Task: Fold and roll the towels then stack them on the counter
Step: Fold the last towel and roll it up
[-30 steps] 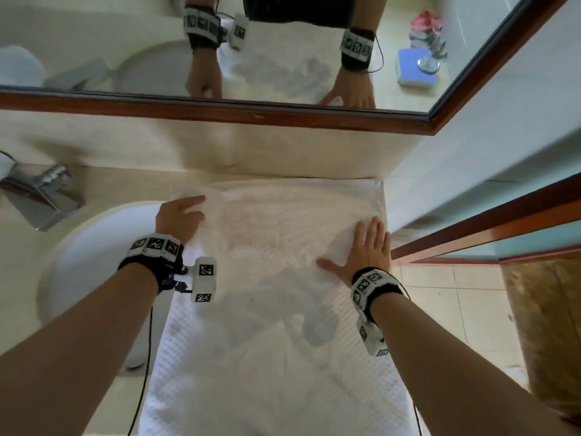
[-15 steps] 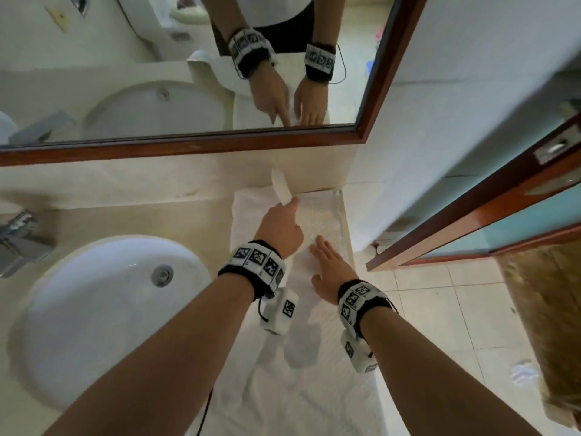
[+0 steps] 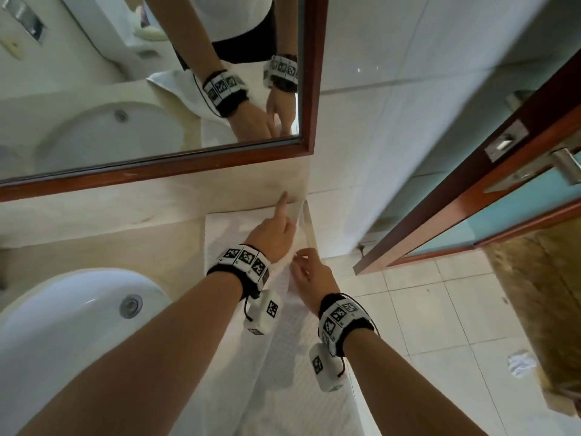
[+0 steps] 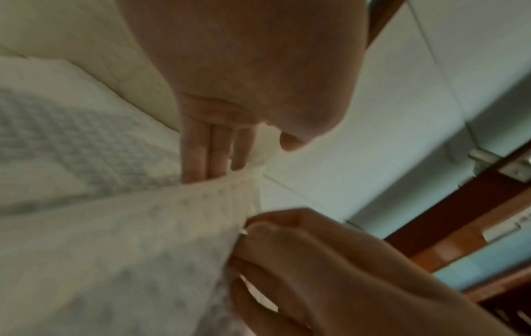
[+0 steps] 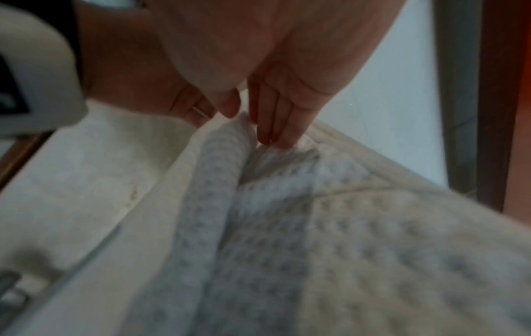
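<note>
A white waffle towel [image 3: 226, 234] lies lengthwise on the bench [image 3: 103, 243], at its right end, between the round sink [image 3: 63, 313] and the tiled wall [image 3: 408, 121]. Its far end reaches the splashback under the mirror [image 3: 151, 165], and its near part hangs toward the person.

The left hand [image 3: 273, 236] is at the far right corner of the towel. Its index finger points at the splashback and the other fingers are straight, with their tips on a raised fold of the cloth. It seems the thumb is apart from the cloth, but the left wrist view is blurred.

The right hand [image 3: 311, 278] is just beside the left one, nearer to the person. It pinches the right edge of the towel between the thumb and the fingertips [image 4: 258, 227].

Beyond the wall stands a wooden door [image 3: 503, 190] with a metal handle [image 3: 566, 166].
</note>
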Demonstrator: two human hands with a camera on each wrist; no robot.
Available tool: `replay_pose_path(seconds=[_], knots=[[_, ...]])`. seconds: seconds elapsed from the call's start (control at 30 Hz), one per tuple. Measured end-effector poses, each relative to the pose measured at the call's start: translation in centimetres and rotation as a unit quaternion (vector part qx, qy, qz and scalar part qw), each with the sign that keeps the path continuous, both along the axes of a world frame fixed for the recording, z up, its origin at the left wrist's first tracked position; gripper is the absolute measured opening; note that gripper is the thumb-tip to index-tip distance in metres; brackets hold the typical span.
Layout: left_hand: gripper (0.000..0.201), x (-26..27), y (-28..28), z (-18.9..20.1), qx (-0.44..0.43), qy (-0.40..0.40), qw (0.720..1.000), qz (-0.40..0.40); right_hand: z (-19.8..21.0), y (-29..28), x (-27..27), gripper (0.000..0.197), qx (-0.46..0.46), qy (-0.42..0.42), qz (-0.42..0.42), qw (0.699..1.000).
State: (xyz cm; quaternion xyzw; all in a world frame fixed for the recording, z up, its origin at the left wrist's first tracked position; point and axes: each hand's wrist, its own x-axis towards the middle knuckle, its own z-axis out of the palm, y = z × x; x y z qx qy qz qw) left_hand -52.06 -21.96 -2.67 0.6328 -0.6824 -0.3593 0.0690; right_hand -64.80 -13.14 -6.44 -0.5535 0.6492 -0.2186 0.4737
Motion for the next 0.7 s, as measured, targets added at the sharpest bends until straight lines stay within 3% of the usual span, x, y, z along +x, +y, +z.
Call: replay_pose_path(seconds=[0.07,0.17,0.27,0.37,0.43,0.57,0.7], knots=[[0.042,2.0,-0.6,-0.5,-0.056,0.008,0.995,0.080,0.2,-0.3,0.5,0.041,0.027,-0.051,-0.069,0.996],[0.037,5.4,-1.1,-1.8,-0.035,-0.121,0.990,0.061,1.0,-1.3,1.3,0.057,0.060,-0.006,-0.083,0.995],[0.062,7.7,0.0,-3.5,0.048,-0.224,0.973,0.000,1.4,-2.6,2.3,0.053,0.078,0.109,-0.062,0.989],[0.083,8.3,0.9,-4.8,0.019,-0.238,0.971,-0.007,2.2,-3.7,3.7,0.061,0.088,0.159,-0.078,0.980],[0.072,8.4,0.4,-4.8,-0.022,-0.221,0.975,0.031,2.3,-4.4,4.4,0.055,0.088,0.176,-0.085,0.977],[0.047,8.9,-0.9,-4.7,-0.041,-0.231,0.970,0.057,1.7,-5.0,4.5,0.024,0.076,0.219,-0.077,0.970],[0.030,9.8,-1.7,-4.7,-0.050,-0.210,0.975,0.044,1.3,-4.4,4.3,0.017,0.036,0.253,-0.078,0.964]])
